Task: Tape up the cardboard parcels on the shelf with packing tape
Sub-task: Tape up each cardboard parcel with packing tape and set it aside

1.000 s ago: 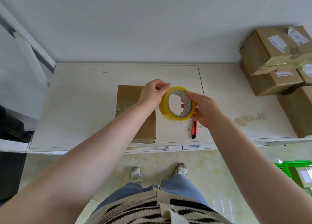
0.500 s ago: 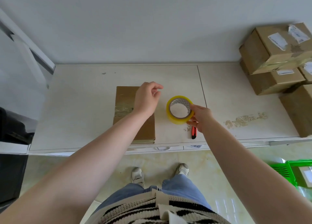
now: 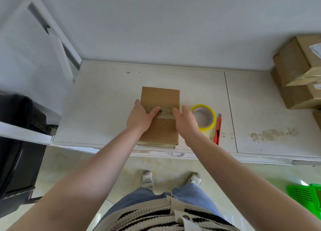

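A flat brown cardboard parcel (image 3: pixel 160 96) lies on the white shelf (image 3: pixel 104 109) near its front edge, with a band of clear tape across its middle. My left hand (image 3: pixel 140 116) holds its left side, thumb on top over the tape band and fingers along the left edge. On the opposite side my right hand (image 3: pixel 186 122) holds the parcel the same way, thumb on top. The yellow roll of packing tape (image 3: pixel 203 106) lies flat on the shelf just right of my right hand, touched by neither hand.
A red utility knife (image 3: pixel 218 128) lies right of the tape roll. Stacked cardboard boxes (image 3: pixel 291 63) fill the shelf's right end. A black case (image 3: pixel 17 143) stands at the left, a green basket (image 3: pixel 307 197) on the floor at the right. The wall is close behind.
My right hand has set the tape roll down on the shelf and let go of it. Both hands have moved onto the parcel's sides. The view has shifted left.
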Available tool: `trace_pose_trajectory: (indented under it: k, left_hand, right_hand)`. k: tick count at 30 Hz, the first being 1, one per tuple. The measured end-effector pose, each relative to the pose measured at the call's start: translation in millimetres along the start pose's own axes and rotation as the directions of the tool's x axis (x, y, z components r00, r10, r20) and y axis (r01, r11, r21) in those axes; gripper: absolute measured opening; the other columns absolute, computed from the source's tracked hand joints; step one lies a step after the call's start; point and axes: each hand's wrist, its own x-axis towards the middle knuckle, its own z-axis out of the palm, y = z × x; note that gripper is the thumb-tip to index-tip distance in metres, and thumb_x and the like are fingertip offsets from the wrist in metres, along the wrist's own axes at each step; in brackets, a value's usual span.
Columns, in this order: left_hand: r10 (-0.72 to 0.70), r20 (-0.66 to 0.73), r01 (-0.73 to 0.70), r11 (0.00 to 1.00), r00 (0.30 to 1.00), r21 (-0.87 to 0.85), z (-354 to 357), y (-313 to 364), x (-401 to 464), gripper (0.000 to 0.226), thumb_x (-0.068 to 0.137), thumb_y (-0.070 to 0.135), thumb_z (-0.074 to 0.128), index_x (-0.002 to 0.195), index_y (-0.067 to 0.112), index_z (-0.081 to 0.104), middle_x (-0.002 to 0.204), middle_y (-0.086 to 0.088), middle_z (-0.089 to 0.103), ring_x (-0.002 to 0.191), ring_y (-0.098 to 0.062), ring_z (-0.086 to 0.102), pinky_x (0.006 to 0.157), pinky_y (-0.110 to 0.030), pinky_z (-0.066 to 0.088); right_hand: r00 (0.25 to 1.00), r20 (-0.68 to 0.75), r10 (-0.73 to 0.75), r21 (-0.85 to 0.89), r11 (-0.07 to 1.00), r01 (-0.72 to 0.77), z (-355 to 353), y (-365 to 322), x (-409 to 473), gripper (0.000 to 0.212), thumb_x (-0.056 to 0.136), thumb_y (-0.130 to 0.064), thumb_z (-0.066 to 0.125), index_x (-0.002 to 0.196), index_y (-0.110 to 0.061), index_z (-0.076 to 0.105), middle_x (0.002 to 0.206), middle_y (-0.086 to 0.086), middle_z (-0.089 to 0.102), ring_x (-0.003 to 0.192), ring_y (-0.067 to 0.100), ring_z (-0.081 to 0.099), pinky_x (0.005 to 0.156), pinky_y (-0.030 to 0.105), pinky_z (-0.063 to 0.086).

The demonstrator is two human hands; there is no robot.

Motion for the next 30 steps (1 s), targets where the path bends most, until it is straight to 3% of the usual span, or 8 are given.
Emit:
trace_pose_trajectory:
  k: [3,7,9,11,13,15,18,30]
  left_hand:
    - [0.032,-0.013,-0.033,0.999,0.999,-0.006,4.2,-2.2,-2.5,0.068,0.088,0.057,0.062,0.127,0.006,0.039,0.116,-0.011,0.063,0.104,-0.034,0.062,0.073,-0.036,0.046]
    - [0.081,-0.015,-0.081,0.997,0.997,0.012,2.5,-3.1,-4.6,0.06,0.091,0.054,0.061,0.117,0.005,0.039,0.099,-0.005,0.055,0.1,-0.035,0.062,0.069,-0.034,0.04]
    - [0.093,0.013,-0.093,0.996,0.996,0.003,2.2,-4.1,-3.4,0.061,0.093,0.053,0.057,0.126,0.005,0.035,0.108,-0.01,0.058,0.106,-0.037,0.061,0.073,-0.036,0.042]
    - [0.087,0.034,-0.09,0.994,0.996,0.069,2.9,-5.6,-4.6,0.076,0.097,0.052,0.05,0.15,0.008,0.017,0.144,-0.02,0.045,0.129,-0.041,0.048,0.094,-0.043,0.043]
    - [0.221,-0.069,-0.177,0.902,0.973,0.395,8.8,-3.8,-4.8,0.082,0.101,0.052,0.036,0.156,0.01,-0.009,0.164,-0.021,-0.001,0.15,-0.04,0.009,0.119,-0.052,0.013]
    - [0.492,-0.098,-0.348,0.729,0.865,0.589,19.3,8.1,-3.1,0.077,0.103,0.047,0.028,0.155,0.011,-0.015,0.162,-0.015,-0.019,0.151,-0.032,-0.015,0.12,-0.052,-0.008]
    - [0.619,0.04,-0.497,0.589,0.784,0.637,35.1,24.3,6.6,0.071,0.104,0.043,0.026,0.156,0.015,-0.015,0.163,-0.008,-0.022,0.15,-0.026,-0.021,0.121,-0.048,-0.011]
    - [0.576,0.08,-0.471,0.571,0.814,0.672,41.0,22.9,13.0,0.069,0.103,0.045,0.017,0.155,0.017,-0.018,0.161,-0.006,-0.028,0.148,-0.024,-0.026,0.121,-0.049,-0.012]
  right_hand:
    - [0.999,-0.024,0.031,0.005,1.0,-0.03,20.7,1.6,8.1,0.034,0.105,-0.031,0.038,0.123,-0.003,0.046,0.123,0.019,0.058,0.111,0.035,0.056,0.08,0.034,0.041]
    - [0.998,-0.034,0.052,0.041,0.998,-0.05,25.1,8.5,21.6,0.037,0.105,-0.033,0.037,0.123,-0.004,0.05,0.121,0.018,0.06,0.11,0.035,0.057,0.088,0.039,0.046]
    - [0.999,-0.042,0.034,0.019,0.999,-0.033,26.8,12.2,24.8,0.037,0.106,-0.033,0.035,0.12,-0.003,0.051,0.115,0.016,0.06,0.108,0.034,0.057,0.082,0.036,0.045]
    - [0.999,-0.054,0.002,-0.006,1.0,-0.002,29.0,15.9,25.8,0.034,0.107,-0.033,0.033,0.114,-0.005,0.05,0.104,0.011,0.057,0.104,0.032,0.057,0.073,0.031,0.036]
    - [0.997,-0.069,-0.028,-0.01,1.0,0.027,29.6,18.8,24.7,0.03,0.107,-0.031,0.033,0.111,-0.006,0.05,0.102,0.01,0.055,0.102,0.03,0.056,0.071,0.028,0.031]
    - [0.994,-0.086,-0.061,-0.009,0.998,0.061,30.2,20.8,24.8,0.031,0.107,-0.029,0.034,0.115,-0.004,0.052,0.106,0.011,0.058,0.098,0.026,0.054,0.068,0.027,0.028]
    - [0.99,-0.111,-0.085,0.007,0.996,0.086,31.0,24.5,26.6,0.022,0.107,-0.025,0.035,0.104,-0.01,0.05,0.099,0.008,0.056,0.089,0.021,0.05,0.063,0.026,0.026]
    - [0.99,-0.113,-0.087,0.034,0.995,0.092,31.3,30.9,31.9,0.037,0.106,-0.025,0.035,0.124,0.002,0.052,0.12,0.021,0.061,0.11,0.034,0.056,0.074,0.026,0.031]
